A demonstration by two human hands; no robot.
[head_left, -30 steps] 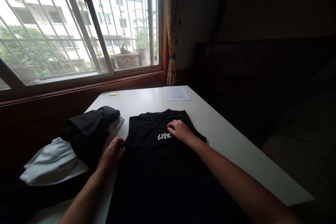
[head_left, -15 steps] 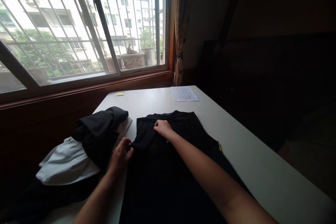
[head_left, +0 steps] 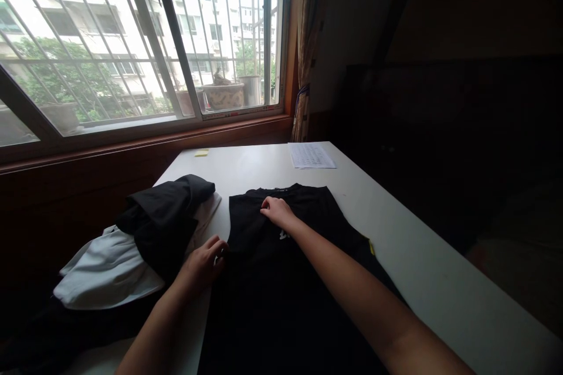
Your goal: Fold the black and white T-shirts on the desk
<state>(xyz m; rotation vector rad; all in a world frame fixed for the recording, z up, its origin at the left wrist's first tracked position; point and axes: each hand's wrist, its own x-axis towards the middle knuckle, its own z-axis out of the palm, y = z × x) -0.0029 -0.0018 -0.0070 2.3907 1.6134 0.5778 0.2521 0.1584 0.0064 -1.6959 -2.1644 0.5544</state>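
A black sleeveless-looking shirt (head_left: pixel 264 304) lies spread over the white table (head_left: pixel 422 258), neckline at the far end. Part of a white print shows on its chest, and a yellow bit sits on its right edge. On the upper chest rests my right hand (head_left: pixel 278 212), fingers curled and closed on the cloth. My left hand (head_left: pixel 204 262) is at the shirt's left armhole edge, fingers bent, with a gap between thumb and forefinger. The fingertips touch or nearly touch the edge.
Left of the shirt is a heap of clothes, with a black garment (head_left: pixel 165 217) over a white one (head_left: pixel 108 272). At the table's far end lie printed paper sheets (head_left: pixel 312 155) and yellow sticky notes (head_left: pixel 201 153). A barred window (head_left: pixel 220 41) and a curtain (head_left: pixel 303 70) stand beyond.
My left hand has loosened from the shirt's left edge, and that edge now lies flatter. My right hand stays on the chest; more of the white print shows beside it.
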